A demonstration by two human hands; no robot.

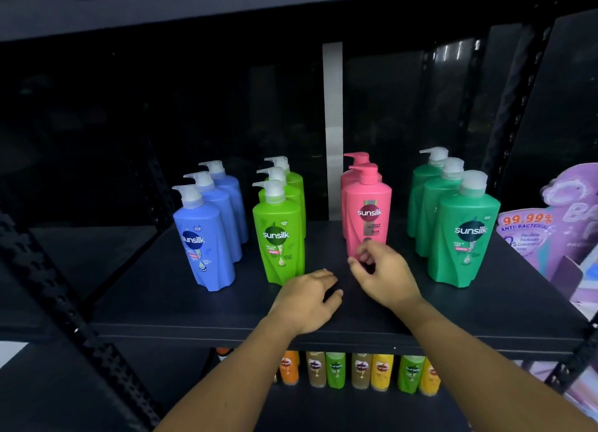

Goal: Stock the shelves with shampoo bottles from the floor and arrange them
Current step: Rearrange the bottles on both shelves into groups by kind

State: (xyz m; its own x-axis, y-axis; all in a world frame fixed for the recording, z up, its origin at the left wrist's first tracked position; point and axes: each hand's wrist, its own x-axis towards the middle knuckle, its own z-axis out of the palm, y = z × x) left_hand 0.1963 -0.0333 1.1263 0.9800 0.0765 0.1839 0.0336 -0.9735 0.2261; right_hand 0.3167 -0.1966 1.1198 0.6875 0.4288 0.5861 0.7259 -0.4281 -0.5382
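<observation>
Head view. Both forearms reach up from the lower edge over the dark shelf point(200, 305). Left hand point(307, 297) lies palm down on the shelf board, fingers loosely curled, holding nothing. Right hand point(383, 271) sits just in front of the base of the front pink bottle point(367, 211), fingers half curled and parted; whether the fingertips touch the bottle cannot be told, and nothing is gripped.

Four files of pump bottles stand upright on the shelf: blue bottles point(207, 237) at left, lime bottles point(280, 234) next, the pink file, then dark green bottles point(462, 231) at right. Rear bottles in each file are mostly hidden by the front ones. The shelf's back is too dark to read.

Front labels read "sunsilk"; the smaller print is illegible. A purple sign point(547, 227), cut off at the right edge, reads "99.99% ANTI-BACTERIAL". Small bottles point(359, 370) on the shelf below show only partly.
</observation>
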